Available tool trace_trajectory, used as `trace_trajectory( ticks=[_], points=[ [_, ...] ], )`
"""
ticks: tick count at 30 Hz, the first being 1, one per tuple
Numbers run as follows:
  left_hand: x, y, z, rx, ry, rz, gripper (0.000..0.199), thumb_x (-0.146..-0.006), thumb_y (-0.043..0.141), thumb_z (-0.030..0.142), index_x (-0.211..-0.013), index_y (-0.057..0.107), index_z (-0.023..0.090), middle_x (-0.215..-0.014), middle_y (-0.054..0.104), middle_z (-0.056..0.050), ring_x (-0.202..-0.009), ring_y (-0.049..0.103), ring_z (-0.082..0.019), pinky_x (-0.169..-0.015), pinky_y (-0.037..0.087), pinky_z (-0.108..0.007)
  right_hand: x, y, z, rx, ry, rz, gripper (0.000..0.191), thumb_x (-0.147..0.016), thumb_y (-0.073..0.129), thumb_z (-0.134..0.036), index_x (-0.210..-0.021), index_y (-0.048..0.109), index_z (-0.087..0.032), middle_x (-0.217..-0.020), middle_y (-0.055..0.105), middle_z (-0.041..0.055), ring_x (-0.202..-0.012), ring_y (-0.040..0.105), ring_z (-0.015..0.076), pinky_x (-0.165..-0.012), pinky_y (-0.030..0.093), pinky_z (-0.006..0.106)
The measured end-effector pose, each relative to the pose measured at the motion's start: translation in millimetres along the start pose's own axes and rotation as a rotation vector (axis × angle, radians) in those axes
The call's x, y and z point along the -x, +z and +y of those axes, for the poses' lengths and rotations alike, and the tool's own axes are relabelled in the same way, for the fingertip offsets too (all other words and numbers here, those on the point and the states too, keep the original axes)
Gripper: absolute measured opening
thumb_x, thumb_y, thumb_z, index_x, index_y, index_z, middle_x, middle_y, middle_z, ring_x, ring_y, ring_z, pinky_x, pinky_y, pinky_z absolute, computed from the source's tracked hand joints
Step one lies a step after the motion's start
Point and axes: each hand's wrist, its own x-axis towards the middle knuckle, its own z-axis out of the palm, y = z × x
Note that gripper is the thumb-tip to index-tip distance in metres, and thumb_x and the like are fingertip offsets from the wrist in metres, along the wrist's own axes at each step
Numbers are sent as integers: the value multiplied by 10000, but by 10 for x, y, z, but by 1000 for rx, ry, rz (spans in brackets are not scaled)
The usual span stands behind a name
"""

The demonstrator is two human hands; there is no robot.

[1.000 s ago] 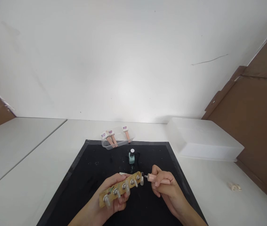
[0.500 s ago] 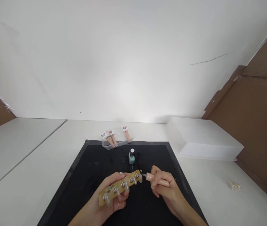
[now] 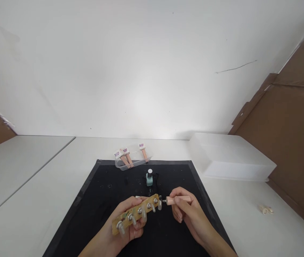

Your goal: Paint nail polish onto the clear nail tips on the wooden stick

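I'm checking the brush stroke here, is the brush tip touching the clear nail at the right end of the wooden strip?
Cannot tell. In the head view the brush tip meets the end nail with no visible gap, but it is too small to confirm contact.

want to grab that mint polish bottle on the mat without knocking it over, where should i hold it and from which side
Probably pinch the mint polish bottle by its body, below the white neck, coming from above. It stands upright and alone on the black mat, with both hands nearer the camera, so a top-down reach stays clear.

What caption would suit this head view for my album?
Left hand holds a wooden strip of clear nail tips; right hand points a pink-handled brush at the end tip.
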Motion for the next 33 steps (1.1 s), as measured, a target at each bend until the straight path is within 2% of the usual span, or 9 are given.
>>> trace_trajectory(
  ticks=[11,20,24,29,33],
  points=[
    [13,29,10,-28,-12,5,225,-774,504,283,-847,633,114,-459,519,6,-392,366,-55,-442,226,-190,-37,1,27,39,17,68,300,-777,637,-447,-751,634,-149,-440,413,-73,-389,302,55,-391,249,191],
    [44,58,37,30,-16,-4,201,-758,520,272,-815,641,122,-454,512,12,-393,367,-58,-438,202,-190,6,-13,28,-14,-26,-23,217,-758,677,-380,-777,622,-171,-478,407,-71,-436,315,70,-414,268,197],
    [54,49,36,34,-18,-13,195,-753,530,275,-818,641,128,-470,520,11,-405,379,-59,-446,219,-188,9,-1,15,-2,-26,-20,238,-714,718,-360,-832,618,-178,-552,422,-66,-443,328,65,-416,271,202],
    [72,81,30,23,-8,9,197,-756,533,286,-797,646,131,-459,513,10,-402,371,-58,-443,213,-189,17,-8,0,-27,-41,-57,170,-687,739,-287,-749,619,-183,-641,458,-46,-434,353,48,-421,246,214],
    [66,82,29,24,-12,33,177,-749,544,282,-753,641,134,-458,513,9,-402,374,-57,-446,217,-191,15,-6,-8,-54,-50,-68,102,-652,745,-180,-701,657,-194,-708,424,-45,-442,346,37,-411,232,216]
  ],
)
